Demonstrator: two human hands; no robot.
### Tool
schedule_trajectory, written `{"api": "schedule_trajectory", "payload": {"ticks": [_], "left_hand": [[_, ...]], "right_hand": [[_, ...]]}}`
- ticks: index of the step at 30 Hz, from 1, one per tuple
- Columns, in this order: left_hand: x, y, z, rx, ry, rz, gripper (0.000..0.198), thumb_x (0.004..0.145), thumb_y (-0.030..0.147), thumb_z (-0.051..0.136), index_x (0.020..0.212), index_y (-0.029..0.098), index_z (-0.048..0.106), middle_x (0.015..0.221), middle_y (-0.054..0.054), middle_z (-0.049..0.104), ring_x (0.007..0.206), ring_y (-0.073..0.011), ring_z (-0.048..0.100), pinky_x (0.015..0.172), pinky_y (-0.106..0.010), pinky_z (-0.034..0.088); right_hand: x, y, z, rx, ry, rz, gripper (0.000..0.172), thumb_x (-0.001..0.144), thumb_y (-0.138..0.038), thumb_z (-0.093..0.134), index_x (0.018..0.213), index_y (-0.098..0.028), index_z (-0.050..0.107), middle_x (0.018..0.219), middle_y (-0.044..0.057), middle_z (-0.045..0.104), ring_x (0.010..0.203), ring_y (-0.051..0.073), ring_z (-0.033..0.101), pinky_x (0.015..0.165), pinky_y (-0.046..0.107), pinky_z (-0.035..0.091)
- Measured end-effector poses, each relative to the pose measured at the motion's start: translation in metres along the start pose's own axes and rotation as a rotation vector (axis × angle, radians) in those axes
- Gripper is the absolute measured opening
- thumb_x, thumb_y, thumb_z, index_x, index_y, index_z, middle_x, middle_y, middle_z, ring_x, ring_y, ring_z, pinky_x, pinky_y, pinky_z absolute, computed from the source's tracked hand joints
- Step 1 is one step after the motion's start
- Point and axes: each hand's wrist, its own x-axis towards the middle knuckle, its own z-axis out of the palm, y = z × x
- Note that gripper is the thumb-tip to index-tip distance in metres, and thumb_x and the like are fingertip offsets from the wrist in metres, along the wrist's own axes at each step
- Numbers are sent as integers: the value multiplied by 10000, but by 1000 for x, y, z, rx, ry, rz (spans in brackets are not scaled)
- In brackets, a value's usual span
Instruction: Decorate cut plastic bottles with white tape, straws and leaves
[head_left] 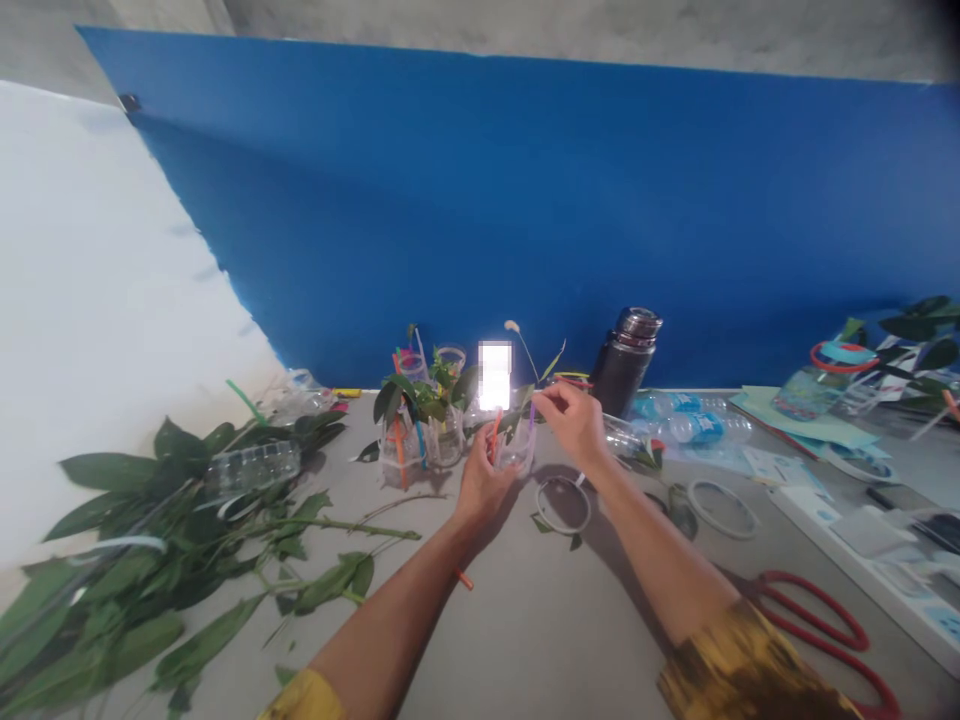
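Note:
My left hand (486,478) curls round the side of a clear plastic cup (519,452), with an orange straw (496,430) standing close to its fingers. At the cup's right rim, my right hand (574,422) is closed in a pinch at the top of a purple straw (532,412). Thin stems with a narrow leaf (553,358) rise from behind the cup. Just left of it are clear containers (448,440) holding green sprigs, with orange and blue straws upright along one of them.
Cut leafy branches (112,580) cover the table's left side. A black thermos (626,360) stands behind my right hand. Plastic bottles (705,427), a white tape ring (562,504), red-handled scissors (817,620) and a power strip (862,560) lie to the right. A blue panel (480,200) rises behind.

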Motion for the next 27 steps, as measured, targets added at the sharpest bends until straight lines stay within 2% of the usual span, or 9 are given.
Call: {"api": "schedule_trajectory", "payload": {"ticks": [10,18,27], "left_hand": [[0,-4,0,-3,7,-3,736,729,135,769,1425,249,560,1431,-116,683,1413,-352,619,1224,-531,481],[1,-5,0,18,5,20,727,735,155,776,1430,246,581,1364,-110,707,1376,-350,642,1169,-501,528],[2,-7,0,17,12,-3,716,734,137,784,1412,229,574,1392,-120,694,1388,-348,633,1203,-503,505]], "right_hand": [[-2,1,-1,19,-6,8,287,870,-496,664,761,-239,734,721,30,746,677,216,659,697,324,468],[-2,4,-1,6,21,6,267,883,-477,680,772,-243,746,725,25,751,677,213,666,717,324,494],[-3,4,-1,43,28,18,275,884,-487,668,783,-240,738,746,41,767,696,227,683,727,333,503]]}}
